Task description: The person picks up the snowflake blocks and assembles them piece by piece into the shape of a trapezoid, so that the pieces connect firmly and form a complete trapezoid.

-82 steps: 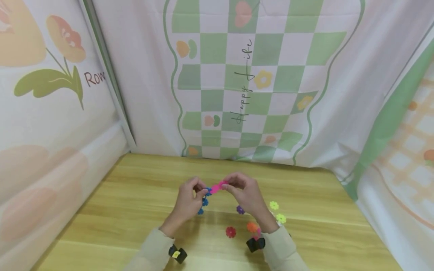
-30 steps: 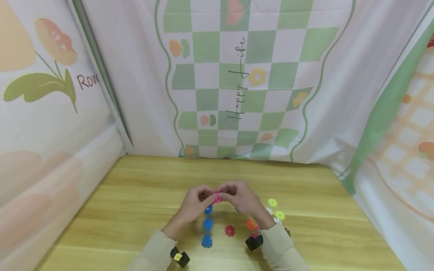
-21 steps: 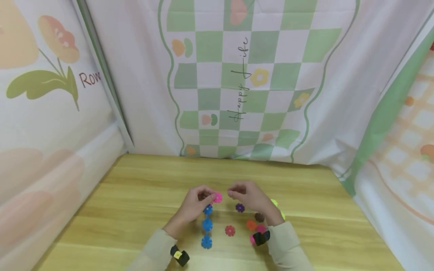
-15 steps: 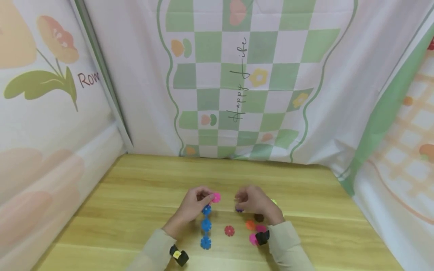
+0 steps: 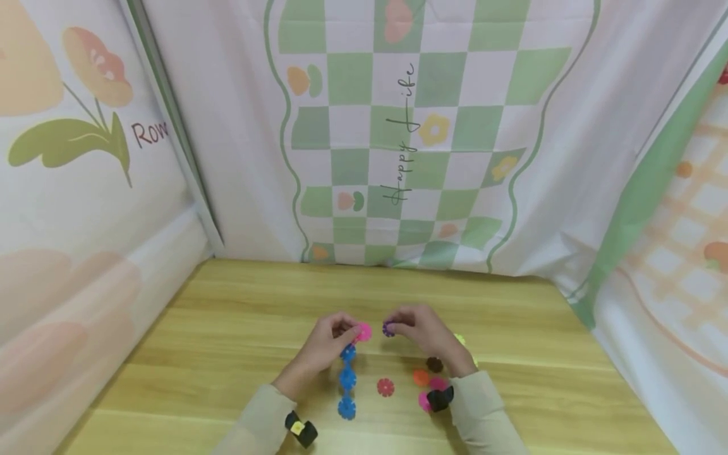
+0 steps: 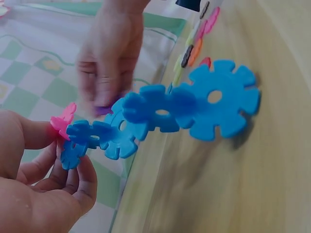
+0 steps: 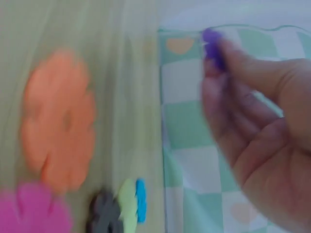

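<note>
The chain of blue discs (image 5: 347,379) ran toward 6 o'clock of the head view from the left hand (image 5: 324,344), its slotted, flower-shaped discs interlocked at angles. Whether its near end touched the surface (image 5: 256,297) could not be told. A pink disc (image 5: 364,332) sat at the held end, against the left thumb. The left fingers were closed in a pinch about this end, with no visible slack.

Handling, as judged: the discs appeared to be thin, smooth plastic, thus light, fairly stiff and slightly slippery. The slot joints were likely the weak points, apt to twist or part if the chain was held far from the joint under load. The recommended hold was a flat thumb-and-finger pinch on the disc next to the joint, with the facing slot uncovered.

At 3 o'clock from the pink disc, and apart from it, the right hand (image 5: 423,332) held a purple disc (image 5: 388,328) by its rim. The right fingers were closed in a tip pinch, with much of the disc exposed.

Outward, a red disc (image 5: 385,387) lay at 3 o'clock from the chain's middle. Farther toward 3 o'clock lay an orange disc (image 5: 421,378), with a dark brown disc (image 5: 435,364) near it at 2 o'clock. A patterned curtain (image 5: 398,126) hung at 12 o'clock, beyond the surface.
</note>
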### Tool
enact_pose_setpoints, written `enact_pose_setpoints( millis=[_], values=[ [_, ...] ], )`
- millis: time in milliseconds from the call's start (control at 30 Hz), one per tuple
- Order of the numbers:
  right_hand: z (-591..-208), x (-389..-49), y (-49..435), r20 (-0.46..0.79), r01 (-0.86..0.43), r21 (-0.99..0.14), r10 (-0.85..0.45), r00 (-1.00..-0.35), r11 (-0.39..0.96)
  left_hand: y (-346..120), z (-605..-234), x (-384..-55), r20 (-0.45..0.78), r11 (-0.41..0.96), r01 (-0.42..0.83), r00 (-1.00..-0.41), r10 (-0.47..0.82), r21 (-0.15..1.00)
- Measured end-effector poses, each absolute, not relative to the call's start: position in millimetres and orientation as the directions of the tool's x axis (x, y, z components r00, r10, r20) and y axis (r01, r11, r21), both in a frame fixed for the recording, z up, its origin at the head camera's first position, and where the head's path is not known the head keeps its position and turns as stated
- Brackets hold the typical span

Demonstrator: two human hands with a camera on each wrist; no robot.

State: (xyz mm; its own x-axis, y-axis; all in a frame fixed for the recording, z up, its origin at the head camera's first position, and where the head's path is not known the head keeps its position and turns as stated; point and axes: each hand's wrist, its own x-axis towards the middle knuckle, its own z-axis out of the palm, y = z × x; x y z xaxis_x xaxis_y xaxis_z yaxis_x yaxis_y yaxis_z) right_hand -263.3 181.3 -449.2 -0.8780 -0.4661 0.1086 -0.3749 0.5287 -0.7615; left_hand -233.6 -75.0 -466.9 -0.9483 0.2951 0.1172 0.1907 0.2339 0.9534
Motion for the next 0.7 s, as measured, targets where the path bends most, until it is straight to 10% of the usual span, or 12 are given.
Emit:
enact_pose_setpoints(
  millis=[700],
  values=[
    [-439.2,-252.4,152.4,0.381,-0.496,-0.857,-0.475,-0.793,0.141,-71.1,-457.8,-226.7,0.048,0.150,0.089,-0.964,0.260,0.985]
  ],
)
